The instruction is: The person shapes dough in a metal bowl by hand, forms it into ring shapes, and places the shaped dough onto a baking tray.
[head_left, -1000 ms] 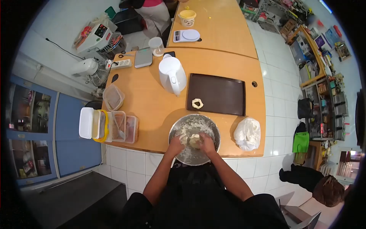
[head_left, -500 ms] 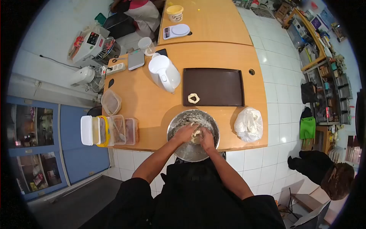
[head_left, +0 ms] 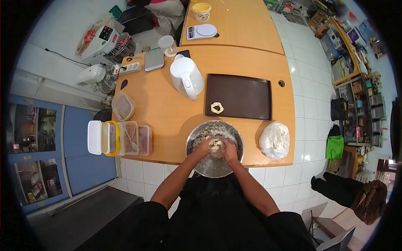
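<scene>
As left hand [head_left: 205, 148] and right hand [head_left: 229, 151] hold dough [head_left: 215, 144], fingers [head_left: 226, 144] curled, metal bowl [head_left: 210, 170] beneath

A black top [head_left: 205, 213] with loose sleeves [head_left: 146, 224] leaves forearms [head_left: 176, 180] and hands [head_left: 204, 149] bare.

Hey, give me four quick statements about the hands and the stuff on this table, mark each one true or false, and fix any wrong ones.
1. The left hand and right hand hold pale dough inside a round silver metal bowl. True.
2. The rectangular dark brown tray carries three rings. False: it carries one pale dough ring.
3. A white plastic kettle stands left of the tray. True.
4. A crumpled white plastic bag lies on the tray. False: it sits on the light brown wooden table, right of the bowl.
</scene>
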{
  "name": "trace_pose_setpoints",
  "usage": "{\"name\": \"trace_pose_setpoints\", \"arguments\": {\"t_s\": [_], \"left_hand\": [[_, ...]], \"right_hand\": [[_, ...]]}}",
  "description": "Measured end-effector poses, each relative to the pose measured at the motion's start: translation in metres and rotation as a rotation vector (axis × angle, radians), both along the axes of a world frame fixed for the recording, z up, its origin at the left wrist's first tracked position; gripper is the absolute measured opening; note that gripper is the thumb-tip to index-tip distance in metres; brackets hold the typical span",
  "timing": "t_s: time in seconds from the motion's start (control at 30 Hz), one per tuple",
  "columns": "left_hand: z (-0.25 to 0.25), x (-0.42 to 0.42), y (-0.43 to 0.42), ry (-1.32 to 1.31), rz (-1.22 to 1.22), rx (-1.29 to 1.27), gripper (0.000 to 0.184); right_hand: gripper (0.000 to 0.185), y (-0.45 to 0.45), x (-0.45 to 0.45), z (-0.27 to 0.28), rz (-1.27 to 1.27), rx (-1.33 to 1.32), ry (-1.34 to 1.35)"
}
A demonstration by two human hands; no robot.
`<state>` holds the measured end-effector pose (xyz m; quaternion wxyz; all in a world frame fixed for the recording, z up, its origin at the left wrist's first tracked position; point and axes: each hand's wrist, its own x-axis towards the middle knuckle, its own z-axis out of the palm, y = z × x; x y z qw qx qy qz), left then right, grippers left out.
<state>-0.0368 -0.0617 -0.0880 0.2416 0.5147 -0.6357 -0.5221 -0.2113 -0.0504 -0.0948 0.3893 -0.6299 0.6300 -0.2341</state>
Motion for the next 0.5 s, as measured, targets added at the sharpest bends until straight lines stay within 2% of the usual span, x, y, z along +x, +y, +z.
{"name": "trace_pose_setpoints", "arguments": {"t_s": [0.07,0.17,0.27,0.5], "left_hand": [[-0.019,0.003,0.000,0.096,0.007,0.051,0.044],[0.004,0.005,0.000,-0.004,0.047,0.036,0.039],[0.005,0.005,0.004,0.046,0.191,-0.057,0.034],[0.020,0.021,0.014,0.402,0.318,0.233,0.032]], "right_hand": [[0.030,-0.002,-0.001,0.004,0.032,0.011,-0.005],[0.028,-0.003,-0.003,0.010,0.060,0.021,-0.004],[0.028,0.001,-0.002,0.004,0.042,-0.009,0.020],[0.034,-0.001,-0.003,0.001,0.082,0.032,0.118]]}}
